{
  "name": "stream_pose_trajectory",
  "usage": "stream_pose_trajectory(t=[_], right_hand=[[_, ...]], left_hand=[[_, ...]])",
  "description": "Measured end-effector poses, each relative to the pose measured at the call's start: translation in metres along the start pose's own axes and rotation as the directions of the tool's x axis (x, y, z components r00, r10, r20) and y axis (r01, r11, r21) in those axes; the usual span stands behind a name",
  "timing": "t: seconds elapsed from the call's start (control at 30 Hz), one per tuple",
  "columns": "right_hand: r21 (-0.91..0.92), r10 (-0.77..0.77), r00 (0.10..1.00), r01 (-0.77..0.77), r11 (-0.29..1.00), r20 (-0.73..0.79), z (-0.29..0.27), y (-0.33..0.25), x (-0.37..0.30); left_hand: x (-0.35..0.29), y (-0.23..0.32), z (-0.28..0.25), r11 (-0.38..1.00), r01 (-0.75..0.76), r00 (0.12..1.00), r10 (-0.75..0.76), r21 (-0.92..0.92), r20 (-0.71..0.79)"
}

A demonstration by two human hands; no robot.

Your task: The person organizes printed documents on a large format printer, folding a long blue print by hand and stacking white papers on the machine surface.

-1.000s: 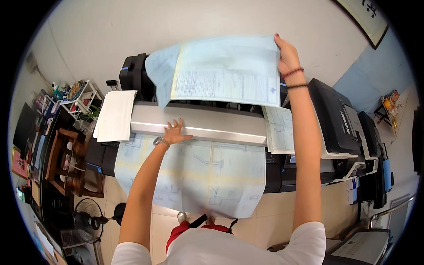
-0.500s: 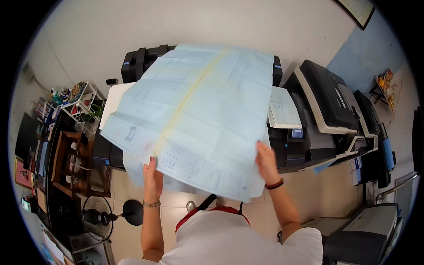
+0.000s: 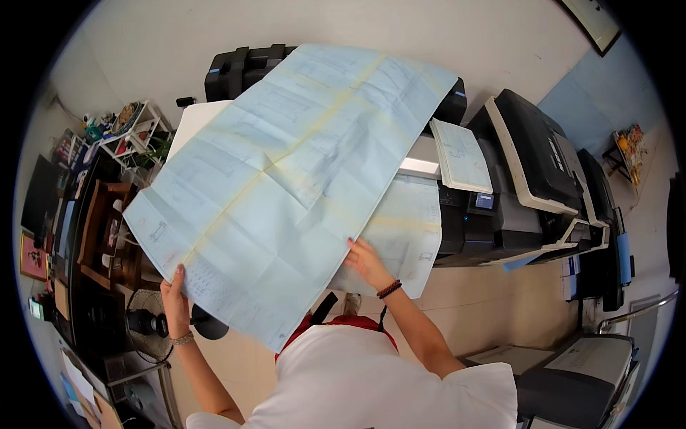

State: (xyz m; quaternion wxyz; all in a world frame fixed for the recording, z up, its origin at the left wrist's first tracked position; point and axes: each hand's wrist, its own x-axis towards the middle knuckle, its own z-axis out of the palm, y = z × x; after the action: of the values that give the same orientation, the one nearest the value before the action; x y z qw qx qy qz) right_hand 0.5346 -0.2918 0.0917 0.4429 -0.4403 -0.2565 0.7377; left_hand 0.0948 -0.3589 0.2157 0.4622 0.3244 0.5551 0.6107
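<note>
A large creased pale-blue drawing sheet with yellowed fold lines spreads slantwise over a large-format printer. My left hand pinches its near left edge, thumb on top. On the sheet's right edge, my right hand is closed, fingers toward the paper. Beneath it, a second blue drawing sheet hangs down over the machine's front. To the right, a folded stack of drawings rests on top of the printer, beside a small control screen.
A black-and-white copier stands at the right. On the left are a wooden chair, a floor fan and a white shelf with small items. Another grey machine sits at the lower right.
Both hands have moved left, carrying the large sheet with them and turning it aslant. The second sheet and a pale strip of the machine now show at its right.
</note>
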Motion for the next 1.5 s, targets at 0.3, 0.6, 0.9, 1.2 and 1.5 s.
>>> stream_pose_trajectory(t=[0.3, 0.6, 0.9, 1.2, 1.5], right_hand=[[0.149, -0.13, 0.987, 0.143, 0.978, -0.096, -0.032, -0.053, 0.048], [0.192, -0.191, 0.949, 0.242, 0.951, -0.249, -0.079, -0.098, 0.109], [0.098, -0.328, 0.864, 0.391, 0.915, -0.381, -0.138, -0.16, 0.137], [-0.016, -0.386, 0.84, 0.412, 0.911, -0.381, -0.164, -0.231, 0.139], [0.006, -0.423, 0.823, 0.459, 0.888, -0.379, -0.184, -0.292, 0.18]], left_hand=[[-0.014, -0.06, -0.095, 0.982, 0.162, 0.961, -0.179, -0.099, -0.208], [-0.029, -0.094, -0.165, 0.984, 0.175, 0.923, -0.17, -0.018, -0.345], [-0.039, -0.114, -0.188, 0.969, 0.239, 0.903, -0.246, -0.063, -0.353], [-0.076, -0.163, -0.178, 0.924, 0.37, 0.856, -0.38, -0.098, -0.352], [-0.141, -0.228, -0.158, 0.653, 0.705, 0.581, -0.756, -0.278, -0.302]])
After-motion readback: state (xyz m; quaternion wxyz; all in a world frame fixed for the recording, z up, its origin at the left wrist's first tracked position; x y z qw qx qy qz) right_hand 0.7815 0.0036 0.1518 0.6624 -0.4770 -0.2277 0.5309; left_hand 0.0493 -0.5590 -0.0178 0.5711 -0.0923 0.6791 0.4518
